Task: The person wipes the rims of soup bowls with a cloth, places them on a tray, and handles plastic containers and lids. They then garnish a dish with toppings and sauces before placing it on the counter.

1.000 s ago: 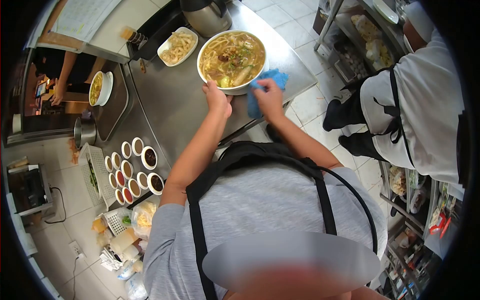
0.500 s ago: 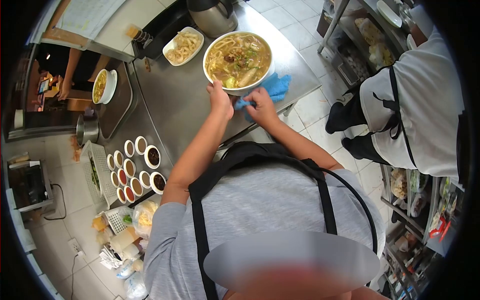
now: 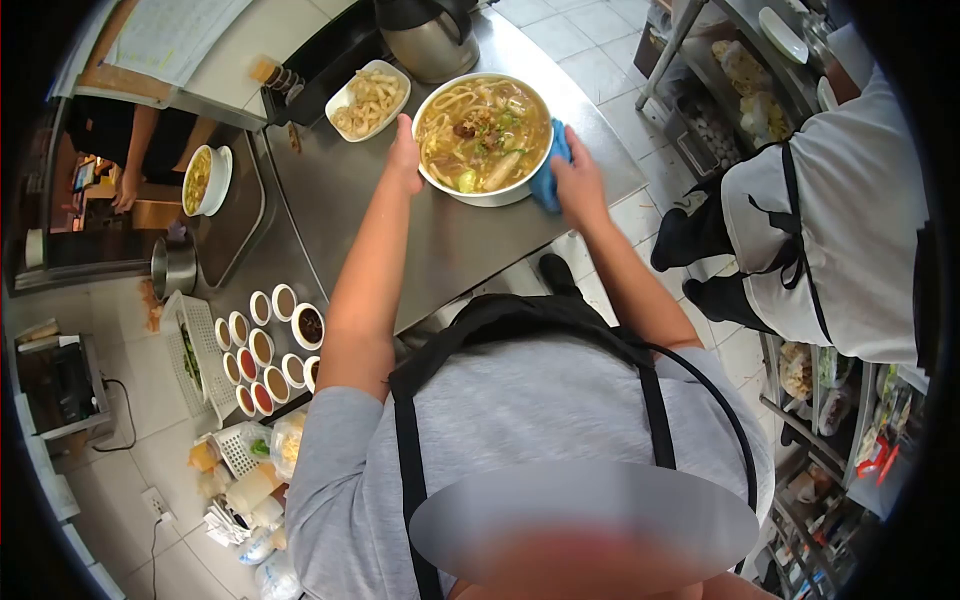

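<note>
A large white bowl of noodle soup [image 3: 484,136] with greens and a brown topping is at the far part of the steel table. My left hand [image 3: 404,160] is against the bowl's left side, its fingers partly hidden by the rim. On the opposite side, my right hand [image 3: 580,180] grips a blue cloth [image 3: 547,172] and presses it to the bowl's outer wall. Whether the bowl is lifted off the table cannot be made out. Just left of the bowl stands a white dish of pale fried pieces [image 3: 370,100].
Behind the bowl stands a steel jug [image 3: 428,40]. Several sauce cups [image 3: 261,346] sit at the left, near a white basket [image 3: 197,350]. Another soup bowl [image 3: 207,180] rests on a tray [image 3: 240,215]. A co-worker in a white garment [image 3: 850,220] stands at right beside shelves.
My hands have moved apart, from the bowl's near edge to its opposite sides. The blue cloth has come up against the bowl's right wall. The bowl has shifted slightly right and nearer.
</note>
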Demonstrator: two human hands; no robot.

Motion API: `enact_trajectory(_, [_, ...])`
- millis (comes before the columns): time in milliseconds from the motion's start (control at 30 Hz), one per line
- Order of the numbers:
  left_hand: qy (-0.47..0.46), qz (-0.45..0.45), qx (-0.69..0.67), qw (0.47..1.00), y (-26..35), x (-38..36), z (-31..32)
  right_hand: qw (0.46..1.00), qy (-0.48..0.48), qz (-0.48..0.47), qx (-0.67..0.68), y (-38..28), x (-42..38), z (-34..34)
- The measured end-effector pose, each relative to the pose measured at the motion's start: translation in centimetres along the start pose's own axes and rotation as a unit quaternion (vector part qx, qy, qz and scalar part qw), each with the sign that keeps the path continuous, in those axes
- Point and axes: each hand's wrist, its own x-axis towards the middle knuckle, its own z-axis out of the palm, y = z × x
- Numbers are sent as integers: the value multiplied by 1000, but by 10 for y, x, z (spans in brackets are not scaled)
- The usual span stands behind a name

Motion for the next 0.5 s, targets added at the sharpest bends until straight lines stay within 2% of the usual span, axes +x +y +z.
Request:
enact_trajectory(100, [18, 7, 0, 1000, -6, -1, -4, 998, -33, -44, -26, 16, -46, 16])
enact_trajectory(200, [44, 20, -12, 999, -7, -7, 4, 995, -44, -68, -50, 24, -59, 19])
enact_trajectory(267, [74, 28, -26, 997, -7, -21, 15, 999, -37, -32, 9, 11, -64, 24])
enact_trajectory(333, [98, 11, -44, 994, -9, -32, 20, 990, -26, 48, 133, -7, -70, 27])
enact_trajectory(433, [110, 23, -70, 991, -19, -42, 25, 994, 27, -26, 99, 16, -68, 27])
enact_trajectory(500, [137, 28, -72, 988, -24, -49, 26, 995, 39, -87, -4, 26, -69, 30])
